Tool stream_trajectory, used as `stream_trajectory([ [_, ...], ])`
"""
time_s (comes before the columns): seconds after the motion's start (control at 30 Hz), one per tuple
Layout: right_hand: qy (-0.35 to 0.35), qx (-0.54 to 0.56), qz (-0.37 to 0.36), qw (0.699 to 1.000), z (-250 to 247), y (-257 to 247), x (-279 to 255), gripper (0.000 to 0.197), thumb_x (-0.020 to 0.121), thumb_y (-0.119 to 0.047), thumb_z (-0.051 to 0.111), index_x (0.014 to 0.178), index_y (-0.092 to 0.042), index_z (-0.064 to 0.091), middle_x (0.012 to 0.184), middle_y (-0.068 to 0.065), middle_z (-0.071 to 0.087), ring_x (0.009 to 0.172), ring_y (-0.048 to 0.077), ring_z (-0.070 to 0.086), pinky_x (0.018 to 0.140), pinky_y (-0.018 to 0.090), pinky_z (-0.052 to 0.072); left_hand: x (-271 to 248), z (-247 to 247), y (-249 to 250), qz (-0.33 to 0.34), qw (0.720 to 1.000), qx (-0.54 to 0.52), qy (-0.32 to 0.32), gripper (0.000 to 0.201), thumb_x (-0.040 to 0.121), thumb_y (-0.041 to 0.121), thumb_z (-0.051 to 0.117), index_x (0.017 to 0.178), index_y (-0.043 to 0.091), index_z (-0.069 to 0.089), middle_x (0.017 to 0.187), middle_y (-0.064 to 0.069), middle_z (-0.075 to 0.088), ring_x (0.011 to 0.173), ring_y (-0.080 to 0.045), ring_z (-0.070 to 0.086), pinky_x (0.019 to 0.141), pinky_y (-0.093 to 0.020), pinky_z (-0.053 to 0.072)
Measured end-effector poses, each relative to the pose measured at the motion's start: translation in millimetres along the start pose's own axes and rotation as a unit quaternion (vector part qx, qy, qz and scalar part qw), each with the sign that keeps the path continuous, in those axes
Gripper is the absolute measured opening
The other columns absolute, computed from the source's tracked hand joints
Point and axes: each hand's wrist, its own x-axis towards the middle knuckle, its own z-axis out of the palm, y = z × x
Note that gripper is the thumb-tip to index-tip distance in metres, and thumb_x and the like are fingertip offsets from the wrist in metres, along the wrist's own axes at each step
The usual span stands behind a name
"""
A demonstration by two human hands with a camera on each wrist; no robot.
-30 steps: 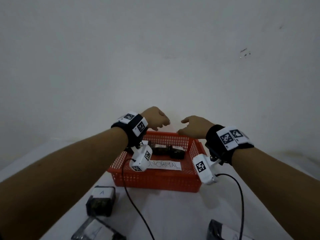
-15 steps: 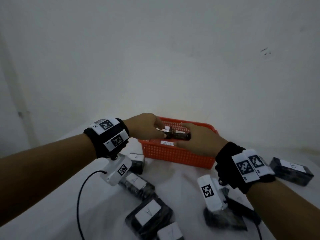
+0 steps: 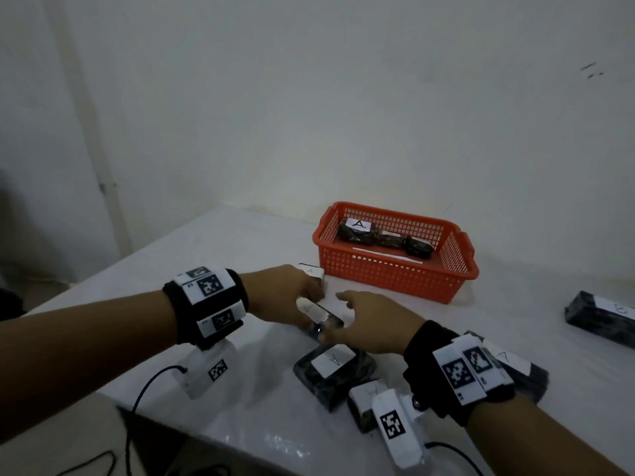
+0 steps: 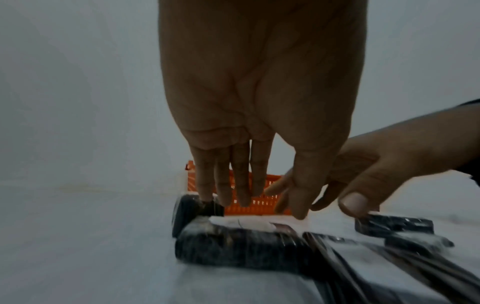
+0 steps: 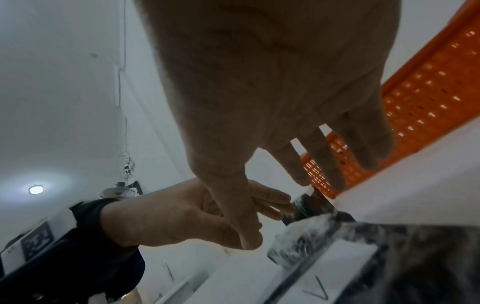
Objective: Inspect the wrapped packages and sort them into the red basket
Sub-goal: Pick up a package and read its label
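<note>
The red basket [image 3: 395, 266] stands at the back of the white table and holds dark wrapped packages, one with a white label marked A [image 3: 355, 230]. In front of it a dark package with a white label [image 3: 319, 317] lies between my hands. My left hand [image 3: 295, 297] reaches down over its far end with straight fingers [image 4: 241, 185]. My right hand [image 3: 360, 317] hovers at its near end, fingers spread and relaxed, thumb [image 4: 353, 202] low by the table. Neither hand grips anything. A smaller package [image 3: 311, 271] lies just behind my left hand.
More wrapped packages lie near me: one marked A [image 3: 333, 369], one beside the right wrist camera [image 3: 360, 403], one behind my right wrist [image 3: 519, 365], and one at the far right [image 3: 601, 317]. The table's front edge [image 3: 206, 438] runs under my arms. A wall stands behind the basket.
Both hands have drawn back from the basket, where they set a package down, and come down toward a package on the table in front of it. The head view has swung left.
</note>
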Motion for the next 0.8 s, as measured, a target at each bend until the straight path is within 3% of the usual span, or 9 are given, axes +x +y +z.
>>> stream_trajectory([
  [0.07,-0.004,0.015,0.012,1.000,8,2,6,0.094,0.086,-0.058,0.075,0.161,-0.019,0.036,0.161,0.005,0.046,0.145,0.022,0.048,0.114,0.032,0.040,6,14,1,0.005,1.000,0.025,0.008,0.038,0.088,0.032,0.079,0.121,0.015,0.071,0.119,0.000,0.070,0.099,-0.016,0.063,0.084,-0.027,0.048],
  [0.17,-0.009,0.017,0.037,0.999,13,2,14,0.083,0.086,-0.051,0.078,0.154,-0.015,0.047,0.150,0.006,0.057,0.134,0.023,0.056,0.106,0.030,0.046,16,25,-5,-0.003,0.999,0.053,-0.007,0.055,0.084,0.027,0.081,0.134,0.014,0.064,0.132,-0.004,0.065,0.117,-0.022,0.062,0.098,-0.032,0.050],
  [0.23,-0.019,0.004,0.046,0.999,12,0,19,0.070,0.087,-0.047,0.080,0.143,-0.013,0.056,0.137,0.007,0.065,0.124,0.023,0.061,0.101,0.031,0.050,23,25,-9,0.002,0.998,0.059,0.007,0.056,0.085,0.026,0.080,0.137,0.013,0.062,0.133,-0.006,0.064,0.120,-0.025,0.061,0.098,-0.029,0.047],
  [0.33,-0.019,-0.009,0.042,0.999,9,-4,27,0.056,0.086,-0.045,0.081,0.129,-0.013,0.068,0.126,0.005,0.071,0.111,0.021,0.066,0.095,0.032,0.054,31,21,-12,0.009,0.998,0.053,0.021,0.047,0.087,0.028,0.080,0.130,0.015,0.068,0.126,-0.004,0.070,0.111,-0.023,0.065,0.086,-0.023,0.040],
  [0.47,0.011,-0.006,0.034,0.999,10,-2,34,0.049,0.082,-0.042,0.085,0.120,-0.014,0.072,0.118,0.003,0.072,0.105,0.019,0.066,0.092,0.033,0.057,34,17,-14,0.021,0.999,0.047,0.015,0.035,0.084,0.043,0.081,0.110,0.019,0.077,0.100,0.004,0.074,0.082,-0.014,0.059,0.076,-0.024,0.042],
  [0.57,0.055,0.029,0.016,0.998,8,5,34,0.042,0.078,-0.037,0.088,0.113,-0.016,0.076,0.105,-0.002,0.075,0.088,0.011,0.067,0.072,0.021,0.053,31,16,-18,0.010,0.999,0.005,0.038,0.034,0.081,0.047,0.082,0.104,0.023,0.076,0.095,0.008,0.074,0.081,-0.014,0.064,0.074,-0.028,0.050],
  [0.63,0.071,0.053,0.004,0.996,3,11,31,0.038,0.078,-0.033,0.087,0.111,-0.016,0.079,0.095,-0.005,0.075,0.079,0.005,0.066,0.063,0.015,0.049,29,15,-20,0.007,0.998,-0.036,0.056,0.033,0.081,0.044,0.082,0.108,0.026,0.075,0.096,0.011,0.071,0.082,-0.012,0.065,0.074,-0.027,0.051],
  [0.8,0.112,0.091,-0.026,0.989,-7,27,13,0.035,0.079,-0.035,0.088,0.109,-0.021,0.076,0.098,-0.010,0.074,0.083,0.000,0.066,0.064,0.012,0.046,24,15,-20,0.018,0.992,-0.107,0.063,0.052,0.084,0.043,0.083,0.130,0.027,0.067,0.114,0.011,0.070,0.094,-0.010,0.065,0.080,-0.022,0.050],
])
